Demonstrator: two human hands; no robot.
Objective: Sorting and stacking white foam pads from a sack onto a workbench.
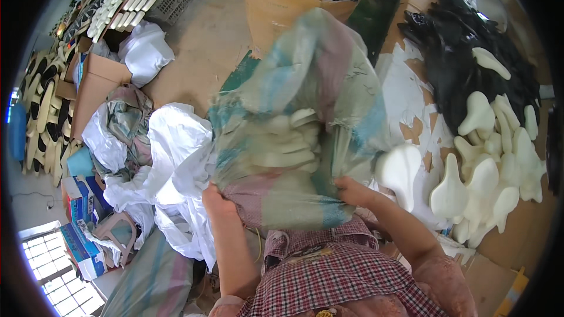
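Woven sack (282, 202), grey-green with broad blue and dull pink bands, thin and wrinkled, its mouth spread wide, the far side raised in a rounded peak and the near edge hanging in a slack fold. Cream-white moulded pieces (285, 148) lie stacked inside, left of the opening's middle, behind the near edge; motion blur obscures their individual outlines.

No lettering or numbers can be read.

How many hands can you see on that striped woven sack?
2: on the sack, the left hand is at its near left edge, the right hand at its near right. Some fingers are hidden.
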